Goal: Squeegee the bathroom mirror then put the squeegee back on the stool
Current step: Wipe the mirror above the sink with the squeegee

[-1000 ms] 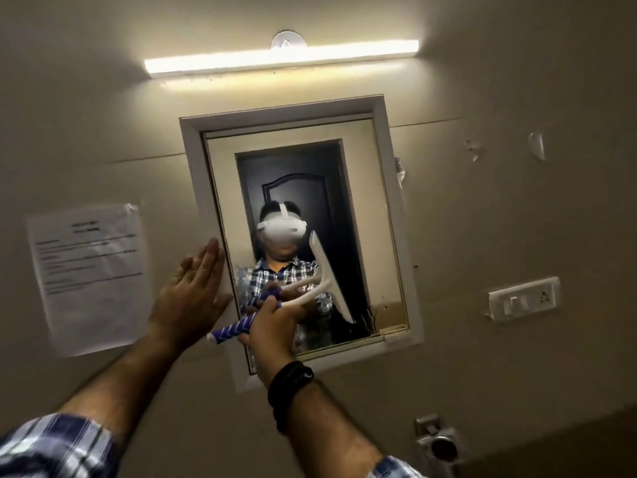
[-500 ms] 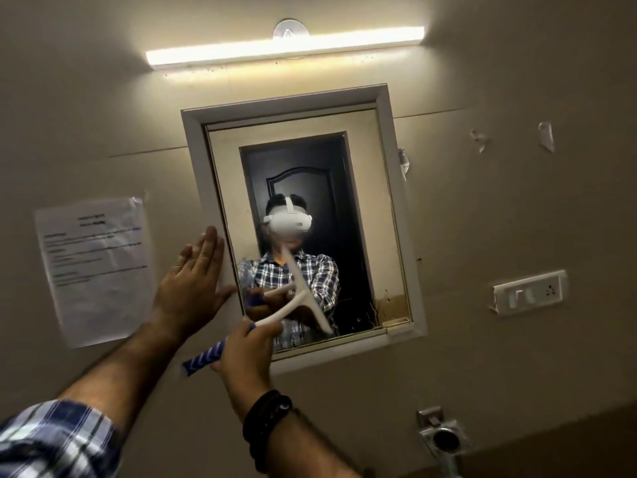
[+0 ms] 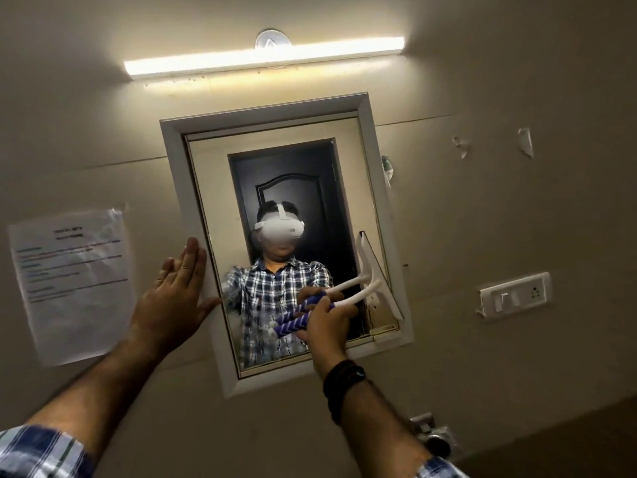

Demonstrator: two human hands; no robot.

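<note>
A white-framed mirror (image 3: 179,157) hangs on the beige wall ahead. My right hand (image 3: 327,326) grips the blue-and-white handle of a white squeegee (image 3: 374,288), whose blade stands nearly upright against the glass at the mirror's lower right edge. My left hand (image 3: 174,298) lies flat, fingers together, on the mirror's left frame and the wall beside it. The glass reflects a person in a checked shirt and a dark door. No stool is in view.
A tube light (image 3: 265,56) glows above the mirror. A printed paper sheet (image 3: 72,284) is taped to the wall at left. A white switch plate (image 3: 513,296) sits at right. A metal fitting (image 3: 434,439) sticks out of the wall below.
My right hand has carried the squeegee from the lower middle of the glass across to its lower right edge. My left hand stays pressed on the left frame.
</note>
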